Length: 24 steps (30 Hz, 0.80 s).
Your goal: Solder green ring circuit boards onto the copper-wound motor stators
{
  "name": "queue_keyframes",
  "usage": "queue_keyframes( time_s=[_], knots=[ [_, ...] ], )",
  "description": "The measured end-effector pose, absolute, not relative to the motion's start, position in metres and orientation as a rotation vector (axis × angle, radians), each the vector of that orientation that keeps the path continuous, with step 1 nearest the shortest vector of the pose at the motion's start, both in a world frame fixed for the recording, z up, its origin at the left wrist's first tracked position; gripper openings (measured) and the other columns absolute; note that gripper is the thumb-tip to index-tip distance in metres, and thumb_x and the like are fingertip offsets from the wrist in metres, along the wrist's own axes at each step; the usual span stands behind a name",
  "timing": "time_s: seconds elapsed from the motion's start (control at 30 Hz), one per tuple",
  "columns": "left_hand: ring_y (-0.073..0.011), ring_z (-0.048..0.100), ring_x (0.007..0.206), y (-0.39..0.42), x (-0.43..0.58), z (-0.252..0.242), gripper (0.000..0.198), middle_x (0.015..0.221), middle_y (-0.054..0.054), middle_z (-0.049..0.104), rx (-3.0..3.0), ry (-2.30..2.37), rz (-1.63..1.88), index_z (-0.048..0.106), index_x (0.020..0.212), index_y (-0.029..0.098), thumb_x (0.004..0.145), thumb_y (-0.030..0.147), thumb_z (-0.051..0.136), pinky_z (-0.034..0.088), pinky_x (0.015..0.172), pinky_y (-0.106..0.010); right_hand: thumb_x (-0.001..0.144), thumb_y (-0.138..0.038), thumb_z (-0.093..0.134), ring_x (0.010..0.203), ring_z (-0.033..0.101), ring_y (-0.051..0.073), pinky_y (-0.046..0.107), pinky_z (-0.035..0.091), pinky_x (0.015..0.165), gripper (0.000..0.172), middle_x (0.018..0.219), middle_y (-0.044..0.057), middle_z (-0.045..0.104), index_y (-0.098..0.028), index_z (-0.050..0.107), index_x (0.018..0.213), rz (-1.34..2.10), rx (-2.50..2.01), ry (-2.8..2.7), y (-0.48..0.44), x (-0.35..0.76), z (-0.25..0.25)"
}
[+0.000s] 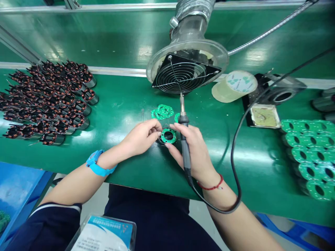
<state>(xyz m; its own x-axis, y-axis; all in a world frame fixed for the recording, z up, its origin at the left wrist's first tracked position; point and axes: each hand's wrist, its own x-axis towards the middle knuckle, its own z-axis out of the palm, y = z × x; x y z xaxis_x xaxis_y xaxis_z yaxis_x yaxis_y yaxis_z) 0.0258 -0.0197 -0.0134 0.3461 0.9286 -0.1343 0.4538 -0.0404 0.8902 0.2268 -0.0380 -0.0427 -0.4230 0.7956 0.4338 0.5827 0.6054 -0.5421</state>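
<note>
A ring-shaped green circuit board (171, 140) sits on top of a motor stator, mostly hidden below it, in front of me on the bench. At its left edge my left hand (145, 136) is closed, thumb and forefinger pinched on the board's rim. My right hand (195, 150) holds a soldering iron (185, 148) with its tip pointing away from me. The thumb and fingertips of that hand also reach to the board's right side. Just beyond the hands lie several loose green ring boards (164, 111).
Rows of wound stators (52, 101) stand at left. A fume extractor (183, 75) overhangs the bench's back. Behind my right hand are a tape roll (235, 86) and an iron stand with a sponge (265, 115). Board-topped stators (309, 153) fill the right; the iron's cable (232, 150) loops across.
</note>
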Motion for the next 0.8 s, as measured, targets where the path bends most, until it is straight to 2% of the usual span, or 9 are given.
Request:
queue_keyframes(
  time_s=[0.13, 0.3, 0.5, 0.63, 0.8],
  knots=[
    [-0.0118, 0.053, 0.073, -0.015, 0.014, -0.010, 0.020, 0.083, 0.001, 0.057, 1.811, 1.138, 0.476, 0.053, 0.092, 0.018, 0.079, 0.003, 0.050, 0.043, 0.067, -0.026, 0.091, -0.032, 0.060, 0.113, 0.057, 0.030, 0.052, 0.051, 0.094, 0.059, 0.119, 0.009, 0.066, -0.031, 0.036, 0.144, 0.401, -1.089, -2.142, -0.039, 0.228, -0.043],
    [-0.0111, 0.052, 0.069, -0.012, 0.015, -0.010, 0.004, 0.077, 0.002, 0.058, 1.785, 1.089, 0.486, 0.054, 0.083, 0.018, 0.085, 0.014, 0.055, 0.041, 0.065, -0.025, 0.089, -0.023, 0.061, 0.111, 0.058, 0.030, 0.052, 0.052, 0.092, 0.061, 0.120, 0.009, 0.066, -0.031, 0.034, 0.144, 0.377, -1.025, -2.130, -0.042, 0.228, -0.040],
    [-0.0108, 0.050, 0.067, -0.012, 0.026, -0.025, 0.009, 0.072, 0.002, 0.056, 1.535, 1.123, 0.624, 0.056, 0.081, 0.016, 0.086, 0.023, 0.059, 0.040, 0.064, -0.025, 0.089, -0.020, 0.057, 0.116, 0.057, 0.029, 0.051, 0.051, 0.093, 0.063, 0.126, 0.008, 0.065, -0.032, 0.033, 0.145, 0.423, -0.906, -2.191, -0.047, 0.223, -0.033],
    [-0.0100, 0.049, 0.066, -0.013, 0.027, -0.027, 0.008, 0.071, 0.002, 0.055, 1.448, 1.110, 0.645, 0.055, 0.079, 0.016, 0.084, 0.021, 0.059, 0.040, 0.065, -0.025, 0.088, -0.017, 0.054, 0.121, 0.056, 0.029, 0.050, 0.049, 0.093, 0.065, 0.119, 0.006, 0.069, -0.033, 0.032, 0.147, 0.359, -0.886, -2.240, -0.047, 0.221, -0.031],
    [-0.0087, 0.046, 0.063, -0.013, 0.028, -0.021, 0.006, 0.067, 0.004, 0.052, 1.440, 1.147, 0.673, 0.055, 0.076, 0.015, 0.082, 0.015, 0.057, 0.036, 0.060, -0.022, 0.087, -0.014, 0.057, 0.112, 0.061, 0.028, 0.045, 0.050, 0.089, 0.059, 0.112, 0.005, 0.072, -0.031, 0.040, 0.142, 0.291, -0.979, -2.187, -0.047, 0.222, -0.033]
  ],
)
